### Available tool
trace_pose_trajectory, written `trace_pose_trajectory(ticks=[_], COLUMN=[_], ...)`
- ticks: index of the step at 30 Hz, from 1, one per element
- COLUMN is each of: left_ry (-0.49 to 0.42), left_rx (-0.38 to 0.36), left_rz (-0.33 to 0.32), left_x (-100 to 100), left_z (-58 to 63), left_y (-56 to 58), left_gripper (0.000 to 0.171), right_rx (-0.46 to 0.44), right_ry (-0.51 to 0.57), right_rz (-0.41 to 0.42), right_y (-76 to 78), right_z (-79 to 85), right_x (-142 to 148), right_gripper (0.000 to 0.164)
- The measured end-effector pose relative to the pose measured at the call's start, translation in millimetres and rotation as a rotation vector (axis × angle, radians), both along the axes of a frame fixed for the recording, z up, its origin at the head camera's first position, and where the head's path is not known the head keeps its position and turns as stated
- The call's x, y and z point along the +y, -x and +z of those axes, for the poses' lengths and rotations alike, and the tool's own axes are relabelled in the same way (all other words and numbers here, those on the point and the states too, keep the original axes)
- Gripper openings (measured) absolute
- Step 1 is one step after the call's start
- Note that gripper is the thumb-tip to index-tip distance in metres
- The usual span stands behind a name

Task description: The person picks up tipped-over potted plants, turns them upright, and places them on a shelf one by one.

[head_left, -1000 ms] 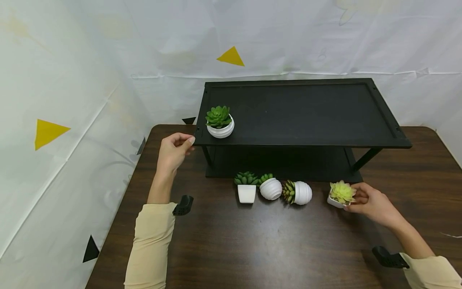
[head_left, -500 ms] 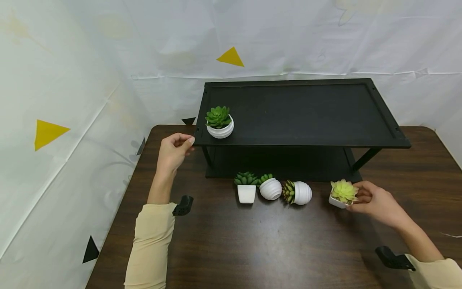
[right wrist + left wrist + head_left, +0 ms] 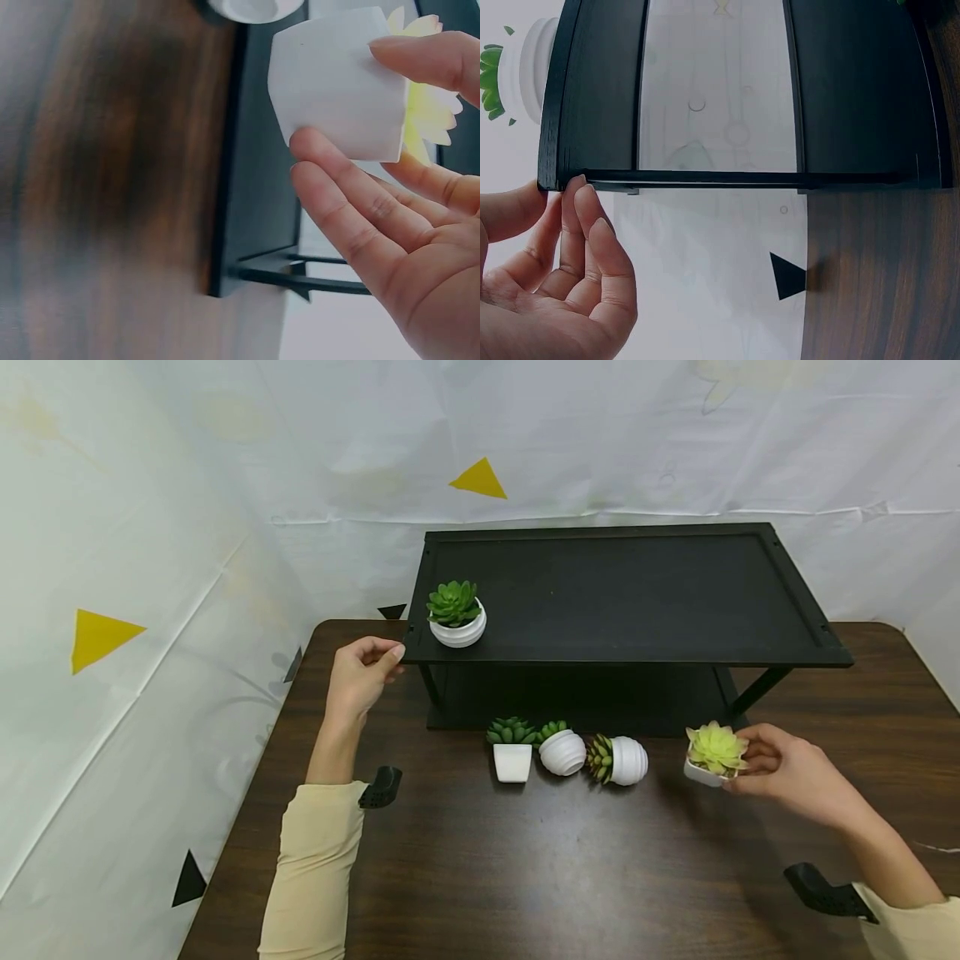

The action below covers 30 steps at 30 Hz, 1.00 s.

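Note:
A black two-tier shelf (image 3: 615, 597) stands at the back of the table. My left hand (image 3: 362, 675) pinches the front left corner of its top board between thumb and fingertips, as the left wrist view shows. My right hand (image 3: 791, 772) holds a yellow-green succulent in a white square pot (image 3: 341, 86), thumb on one side and fingers on the other, raised above the table at the shelf's front right. On the top board's left end, a green succulent in a round white pot (image 3: 458, 631) stands upright.
Three potted succulents lie before the shelf: one in a square white pot (image 3: 513, 763), one in a round pot (image 3: 562, 752), and one reddish-green in a ribbed pot (image 3: 629, 761). A slanted support (image 3: 761, 689) holds up the shelf's right side. White sheeting (image 3: 600, 435) hangs behind.
My right hand has lifted the yellow-green succulent slightly and tilted it, the forearm shifting right. The left hand keeps its place on the shelf corner.

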<state>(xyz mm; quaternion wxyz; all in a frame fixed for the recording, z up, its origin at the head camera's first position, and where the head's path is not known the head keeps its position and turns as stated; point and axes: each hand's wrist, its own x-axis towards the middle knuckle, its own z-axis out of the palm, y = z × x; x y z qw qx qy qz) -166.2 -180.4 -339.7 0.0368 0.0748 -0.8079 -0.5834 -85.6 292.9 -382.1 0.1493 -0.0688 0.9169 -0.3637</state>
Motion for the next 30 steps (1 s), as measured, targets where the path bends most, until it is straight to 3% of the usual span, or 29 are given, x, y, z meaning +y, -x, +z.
trace_pose_trajectory(ticks=[30], left_ry=[0.003], left_rx=[-0.009], left_rz=[-0.005], left_x=[-1], left_z=[-0.9], left_y=[0.7], left_gripper=[0.020], right_rx=[0.049], right_ry=[-0.021], right_rz=[0.039], right_y=[9.4], right_z=[54.2], right_x=[-25], right_gripper=[0.061])
